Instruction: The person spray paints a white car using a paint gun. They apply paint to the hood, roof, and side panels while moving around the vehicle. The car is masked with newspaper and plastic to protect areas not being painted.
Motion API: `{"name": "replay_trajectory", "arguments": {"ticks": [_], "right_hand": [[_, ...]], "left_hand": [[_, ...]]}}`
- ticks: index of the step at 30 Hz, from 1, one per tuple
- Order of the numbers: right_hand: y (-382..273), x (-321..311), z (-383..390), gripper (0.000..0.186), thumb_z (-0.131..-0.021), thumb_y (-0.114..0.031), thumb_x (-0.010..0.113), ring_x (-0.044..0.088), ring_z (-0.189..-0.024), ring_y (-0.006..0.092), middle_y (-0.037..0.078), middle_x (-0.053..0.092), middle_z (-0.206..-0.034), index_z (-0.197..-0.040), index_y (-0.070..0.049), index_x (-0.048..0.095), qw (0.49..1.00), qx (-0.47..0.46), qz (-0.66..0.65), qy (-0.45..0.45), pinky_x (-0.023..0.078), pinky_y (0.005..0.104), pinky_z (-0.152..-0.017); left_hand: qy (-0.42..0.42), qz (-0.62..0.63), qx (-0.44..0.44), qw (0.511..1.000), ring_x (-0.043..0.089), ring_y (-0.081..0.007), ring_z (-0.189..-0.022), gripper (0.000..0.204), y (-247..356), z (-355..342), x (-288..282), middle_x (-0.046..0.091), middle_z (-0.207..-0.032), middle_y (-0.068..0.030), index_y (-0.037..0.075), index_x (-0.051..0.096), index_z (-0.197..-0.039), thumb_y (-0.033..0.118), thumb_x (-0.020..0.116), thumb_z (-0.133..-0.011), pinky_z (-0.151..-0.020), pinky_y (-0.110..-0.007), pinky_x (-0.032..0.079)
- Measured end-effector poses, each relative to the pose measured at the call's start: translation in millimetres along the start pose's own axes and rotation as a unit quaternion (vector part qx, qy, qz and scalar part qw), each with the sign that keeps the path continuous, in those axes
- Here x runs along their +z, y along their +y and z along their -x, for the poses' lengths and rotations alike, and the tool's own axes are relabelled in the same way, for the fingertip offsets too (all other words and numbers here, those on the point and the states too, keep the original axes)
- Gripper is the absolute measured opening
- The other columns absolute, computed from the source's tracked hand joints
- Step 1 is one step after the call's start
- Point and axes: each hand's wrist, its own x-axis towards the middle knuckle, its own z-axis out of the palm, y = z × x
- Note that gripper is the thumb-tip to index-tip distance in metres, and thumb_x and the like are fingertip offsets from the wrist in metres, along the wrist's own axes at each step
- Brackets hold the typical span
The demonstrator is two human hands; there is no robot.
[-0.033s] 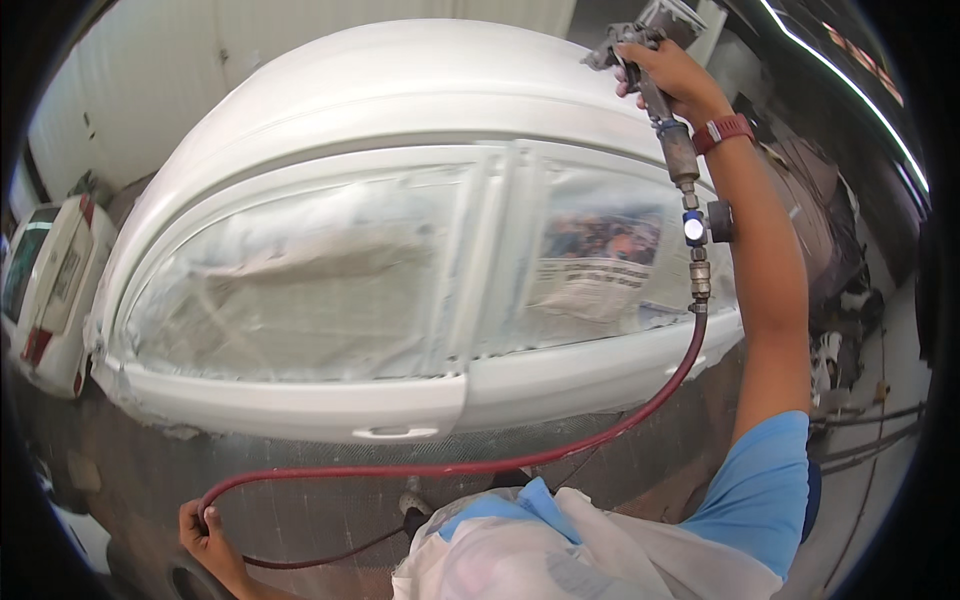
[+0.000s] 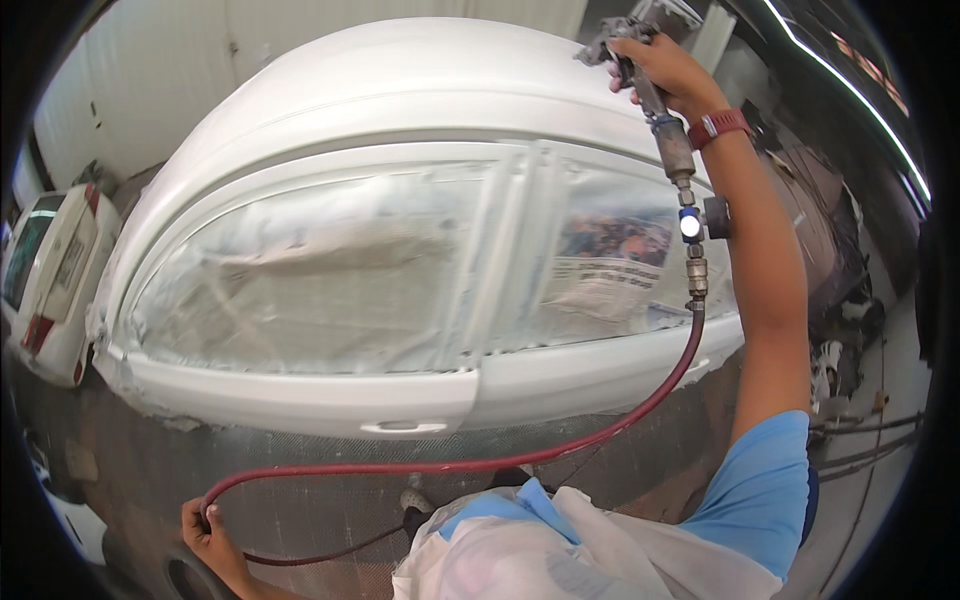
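Note:
My right hand (image 2: pixel 678 72) is raised at the upper right, its fingers wrapped round the handle of a spray gun (image 2: pixel 625 42) held beside the white car roof (image 2: pixel 390 75). Below the handle hang a metal fitting, a small regulator with a round gauge (image 2: pixel 716 217) and a red air hose (image 2: pixel 480 465). That hose sags across in front of the car doors to my left hand (image 2: pixel 208 530) at the lower left. The left fingers are closed round it, holding its bend away from the car. Paper covers both side windows (image 2: pixel 320 275), overlaid with whitish paint.
Another white car (image 2: pixel 55 280) stands at the far left, near pale wall panels (image 2: pixel 160 80). A covered bulky shape (image 2: pixel 805 210) and dark clutter lie to the right of my arm. A tyre (image 2: pixel 190 580) shows at the lower left, and cables run along the right.
The car has shifted slightly to the right in view. My right hand and the spray gun sit a little further left; both grips are the same.

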Motion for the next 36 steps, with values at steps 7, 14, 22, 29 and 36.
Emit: {"name": "replay_trajectory", "arguments": {"ticks": [7,14,22,29,36], "right_hand": [[-152.9,217.0,-33.4,0.024,-0.095,-0.015,0.059,0.069,-0.066,0.0206,0.015,0.071,-0.087,-0.101,0.006,0.069,0.988,-0.094,0.003,-0.125,0.059,0.0354,-0.055],[-259.9,366.8,-36.3,0.025,-0.097,-0.012,0.057,0.073,-0.070,0.0262,0.018,0.073,-0.088,-0.098,0.008,0.071,0.958,-0.168,-0.041,-0.227,0.060,0.0392,-0.059],[-265.9,364.3,-5.3,0.027,-0.101,-0.017,0.057,0.074,-0.077,0.0243,0.017,0.075,-0.096,-0.106,0.004,0.073,0.921,-0.166,-0.129,-0.328,0.059,0.0371,-0.061],[-164.9,189.3,20.2,0.033,-0.102,-0.030,0.066,0.076,-0.077,0.0189,0.011,0.072,-0.091,-0.118,-0.002,0.064,0.990,-0.063,0.066,-0.111,0.057,0.0314,-0.054],[-57.8,3.3,58.0,0.026,-0.101,-0.027,0.066,0.071,-0.070,0.0169,0.008,0.069,-0.087,-0.112,-0.004,0.062,0.996,0.068,0.053,0.028,0.053,0.0297,-0.051]], "left_hand": [[0.033,-0.012,-0.176,0.984,0.037,-0.0063,-0.071,0.033,-86.5,29.4,-93.3,0.046,-0.079,0.0046,0.004,0.058,-0.091,0.033,0.070,-0.103,-0.064,-0.024,0.030],[0.139,-0.082,-0.249,0.955,0.038,-0.0089,-0.074,0.037,-139.6,77.7,-135.1,0.046,-0.080,0.0040,0.005,0.059,-0.093,0.039,0.069,-0.103,-0.069,-0.025,0.034],[0.134,-0.073,-0.265,0.952,0.041,-0.0100,-0.076,0.030,-155.6,66.6,-122.0,0.048,-0.081,0.0035,0.005,0.060,-0.095,0.032,0.070,-0.102,-0.072,-0.026,0.037],[-0.044,0.073,-0.166,0.982,0.039,-0.0070,-0.073,0.017,-120.6,12.4,-25.8,0.049,-0.080,0.0043,0.004,0.062,-0.092,0.016,0.071,-0.098,-0.066,-0.024,0.034],[-0.161,0.113,-0.123,0.973,0.037,-0.0062,-0.067,0.023,-49.5,-9.4,71.4,0.046,-0.072,0.0061,0.003,0.065,-0.089,0.022,0.076,-0.095,-0.060,-0.025,0.033]]}}
